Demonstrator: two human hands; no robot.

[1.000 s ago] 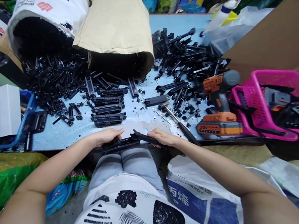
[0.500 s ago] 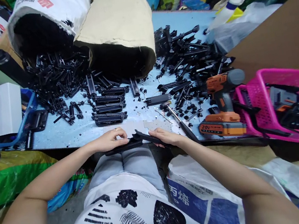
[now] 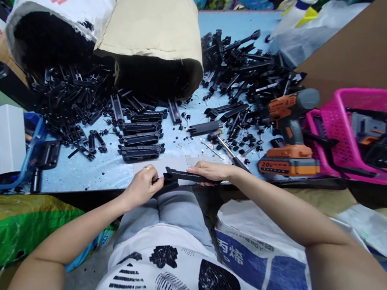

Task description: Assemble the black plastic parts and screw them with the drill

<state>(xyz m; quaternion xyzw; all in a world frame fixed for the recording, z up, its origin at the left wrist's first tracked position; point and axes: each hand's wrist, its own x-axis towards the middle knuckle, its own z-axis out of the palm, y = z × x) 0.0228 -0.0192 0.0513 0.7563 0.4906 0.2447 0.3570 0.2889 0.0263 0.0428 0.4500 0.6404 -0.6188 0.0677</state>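
Observation:
Low at the table's front edge, above my lap, my left hand (image 3: 143, 186) is closed on one end of a dark black plastic piece (image 3: 168, 185). My right hand (image 3: 210, 171) grips a long black plastic bar (image 3: 182, 175), tilted so its far-left tip touches or overlaps the piece in my left hand. Whether the two are joined I cannot tell. Just beyond my hands lies a row of similar long black plastic parts (image 3: 143, 151). A single dark bar (image 3: 205, 128) and a hammer (image 3: 224, 147) lie beyond my right hand.
Heaps of small black parts (image 3: 74, 93) spill from a white sack (image 3: 42, 6) and a cream sack (image 3: 151, 12). More parts (image 3: 240, 71) lie right. An orange cordless drill (image 3: 287, 123) stands by a pink basket (image 3: 386, 91). A blue tray (image 3: 37, 137) sits left.
My left hand has drawn slightly left and closed into a tighter grip. The bar in my right hand has shifted a little left and up, its tip now nearer my left hand.

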